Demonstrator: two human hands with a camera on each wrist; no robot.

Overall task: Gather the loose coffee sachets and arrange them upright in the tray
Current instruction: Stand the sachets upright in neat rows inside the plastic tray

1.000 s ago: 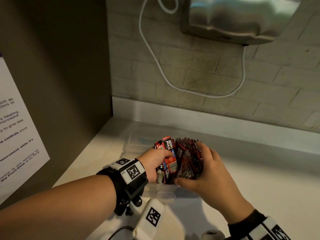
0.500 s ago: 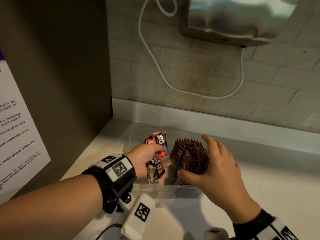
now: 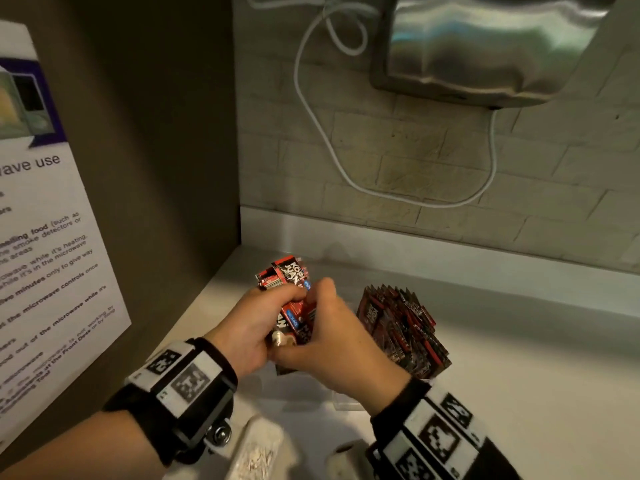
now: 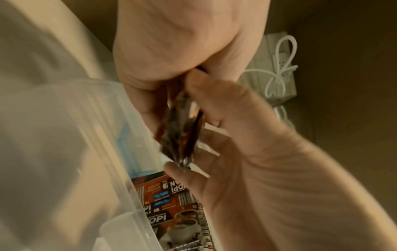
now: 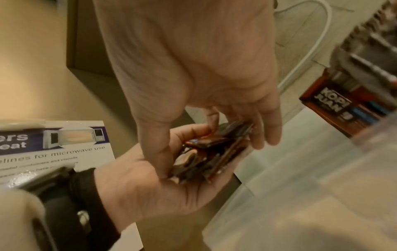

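Both our left hand [image 3: 251, 329] and right hand [image 3: 337, 344] grip one bundle of sachets [image 3: 292, 292] above the tray [image 5: 322, 195] near the worktop's left back corner.

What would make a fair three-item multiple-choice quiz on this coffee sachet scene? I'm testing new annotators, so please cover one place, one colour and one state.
1. Where does the upright row of sachets stand?
A. in the clear tray
B. on the wall poster
C. under the metal dispenser

2. What colour is the cable on the brick wall?
A. black
B. white
C. red

3. What are the hands doing?
A. both lie flat on the counter
B. only the left holds something
C. both grip one bundle of sachets

Key: 1 A, the row stands within the tray's clear walls. 2 B, it loops pale against the bricks. 3 C, left hand and right hand clasp the bundle together.
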